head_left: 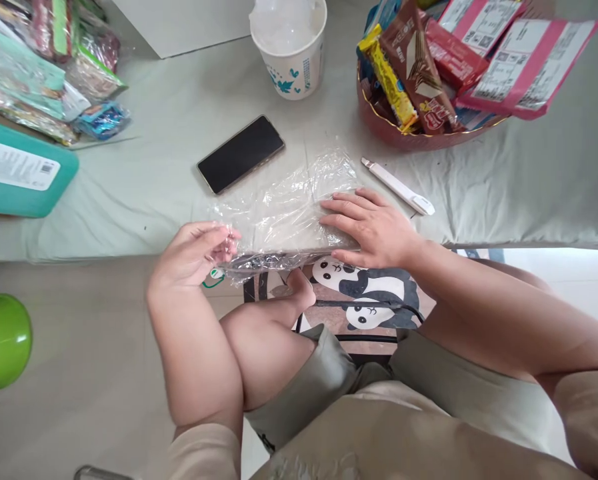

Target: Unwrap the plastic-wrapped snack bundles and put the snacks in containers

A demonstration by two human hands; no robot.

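Note:
A crumpled clear plastic bag lies at the front edge of the cloth-covered surface, part of it hanging over the edge. My left hand has its fingers curled in on the bag's left end, pinching the film. Flat on the right part of the bag rests my right hand, its fingers spread and holding nothing. Just beyond that hand is a slim white utility knife. A black smartphone lies face up behind the bag.
A paper bucket with a white liner stands at the back. Right of it, a red bowl is heaped with wrapped snacks. Packaged goods and a teal box sit at left. A green bin stands on the floor.

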